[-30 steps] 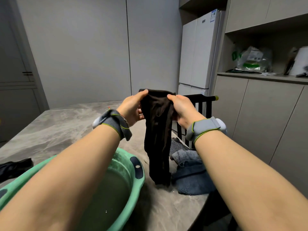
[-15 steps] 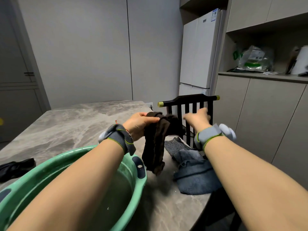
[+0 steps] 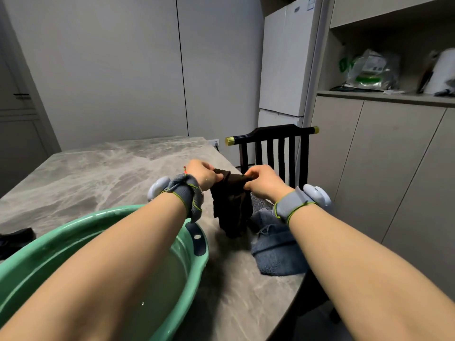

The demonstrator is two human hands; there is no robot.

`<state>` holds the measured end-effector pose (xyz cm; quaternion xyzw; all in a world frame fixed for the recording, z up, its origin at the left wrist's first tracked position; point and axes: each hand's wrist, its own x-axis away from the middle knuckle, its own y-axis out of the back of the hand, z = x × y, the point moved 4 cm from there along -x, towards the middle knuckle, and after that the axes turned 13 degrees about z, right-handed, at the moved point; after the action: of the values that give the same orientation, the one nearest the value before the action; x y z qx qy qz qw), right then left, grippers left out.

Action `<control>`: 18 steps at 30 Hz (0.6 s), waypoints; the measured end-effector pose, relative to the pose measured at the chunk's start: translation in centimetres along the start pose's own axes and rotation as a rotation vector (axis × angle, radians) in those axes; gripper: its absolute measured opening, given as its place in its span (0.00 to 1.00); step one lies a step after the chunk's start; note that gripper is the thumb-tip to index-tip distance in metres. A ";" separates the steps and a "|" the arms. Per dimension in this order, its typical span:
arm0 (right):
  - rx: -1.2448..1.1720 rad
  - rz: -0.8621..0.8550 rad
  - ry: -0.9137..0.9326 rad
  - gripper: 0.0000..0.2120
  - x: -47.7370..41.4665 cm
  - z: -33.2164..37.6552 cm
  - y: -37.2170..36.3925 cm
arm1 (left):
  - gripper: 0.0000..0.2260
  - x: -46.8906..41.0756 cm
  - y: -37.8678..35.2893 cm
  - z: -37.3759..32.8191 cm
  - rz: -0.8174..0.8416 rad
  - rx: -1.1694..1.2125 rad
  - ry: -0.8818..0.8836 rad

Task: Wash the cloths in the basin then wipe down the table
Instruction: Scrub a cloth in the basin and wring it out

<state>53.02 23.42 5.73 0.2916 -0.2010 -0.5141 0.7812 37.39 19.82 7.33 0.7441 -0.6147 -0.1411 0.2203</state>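
Dark brown cloth (image 3: 231, 205) hangs bunched between the person's two hands, above the grey marbled table (image 3: 98, 173). The left hand (image 3: 203, 174) grips the cloth's top edge at ten o'clock of the bundle, fingers curled tight on the fabric. The right hand (image 3: 262, 184) pinches the same edge at two o'clock, thumb and fingers closed on it. The cloth's lower end droops toward the tabletop; I cannot tell whether it touches.

At seven o'clock of the brown cloth sits the green basin (image 3: 73, 222), holding cloudy water, with a dark handle patch on the rim nearest the cloth. At five o'clock, just beside it, a blue-grey cloth (image 3: 275, 252) lies crumpled near the table's edge, partly under the right wrist. A black cloth (image 3: 14, 238) lies on the table at ten o'clock of the basin, well apart from the hands.

Each wrist wears a grey band, the left band (image 3: 187, 195) and the right band (image 3: 291, 207), each carrying a pale rounded unit. At twelve o'clock beyond the hands stands a black slatted chair (image 3: 273, 141), and behind it a white fridge (image 3: 285, 70).
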 end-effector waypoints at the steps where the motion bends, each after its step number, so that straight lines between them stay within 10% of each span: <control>1: 0.020 -0.097 0.016 0.08 -0.2 0.1 0.4 | 0.03 -0.1 -0.1 -0.4 -0.050 0.036 -0.040; 6: -0.024 -0.390 0.147 0.15 -0.5 -0.4 1.9 | 0.02 -0.9 -0.9 -1.6 -0.163 0.021 -0.215; 13: 0.712 0.250 -0.282 0.17 0.8 -5.2 -2.3 | 0.19 -2.4 -4.9 4.3 0.295 -0.721 0.113; 18: 0.577 0.163 -0.269 0.17 2.1 -2.2 -1.9 | 0.13 -1.6 -2.8 3.8 0.235 -0.735 0.075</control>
<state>53.91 21.51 2.85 0.4131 -0.4625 -0.4057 0.6715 37.63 21.19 2.60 0.5446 -0.5958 -0.2984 0.5093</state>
